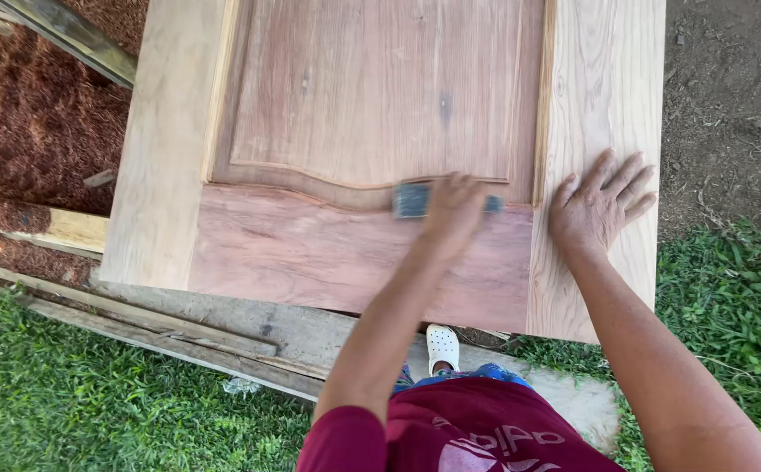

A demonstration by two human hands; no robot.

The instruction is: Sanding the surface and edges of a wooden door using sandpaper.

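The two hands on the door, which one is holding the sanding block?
The left hand grips the dark sanding block; the right hand lies flat and empty on the pale stile.

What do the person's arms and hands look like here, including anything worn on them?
Both arms are bare from the upper arm down. The left arm shows the edge of a short maroon sleeve at the shoulder. No gloves, watch or rings are visible on the left hand or the right hand.
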